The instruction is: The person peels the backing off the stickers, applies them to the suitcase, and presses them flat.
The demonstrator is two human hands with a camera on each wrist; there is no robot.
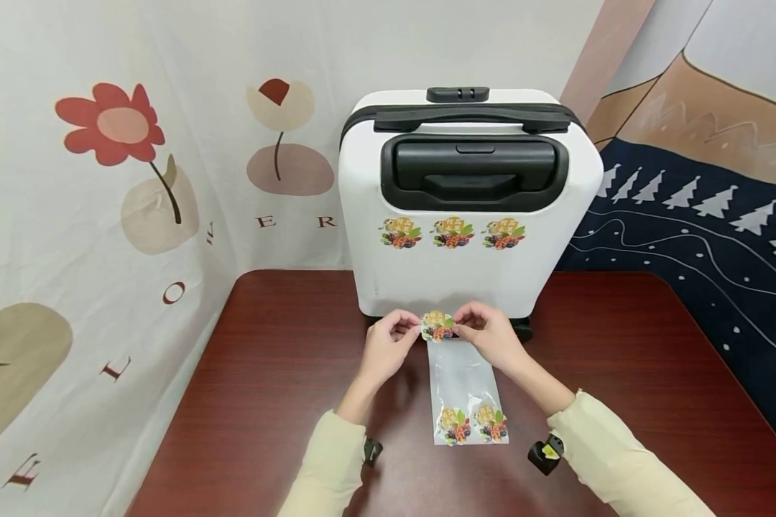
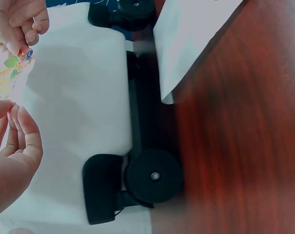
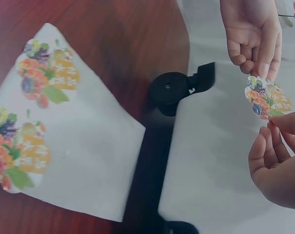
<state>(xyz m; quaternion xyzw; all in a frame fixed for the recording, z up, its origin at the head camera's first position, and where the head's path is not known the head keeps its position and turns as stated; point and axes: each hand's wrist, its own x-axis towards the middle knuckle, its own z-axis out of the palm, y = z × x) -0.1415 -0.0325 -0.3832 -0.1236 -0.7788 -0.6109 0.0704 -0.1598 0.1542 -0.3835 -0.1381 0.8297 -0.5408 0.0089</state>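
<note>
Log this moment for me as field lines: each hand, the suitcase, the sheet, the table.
left hand: pinches one side of a fruit sticker
right hand: pinches its opposite side
suitcase: white, standing; row of three stickers below handle recess
sheet: on table, two stickers at near end
table: reddish brown

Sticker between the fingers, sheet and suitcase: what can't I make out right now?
Held sticker: its back is hidden behind the printed front in every view; the left wrist view's left edge cuts it off.
Three stickers on the suitcase: lettering too small to read surely, head view.
White sheet: cut off by the top edge, left wrist view.
Suitcase: far side hidden by its own body, head view.
</note>
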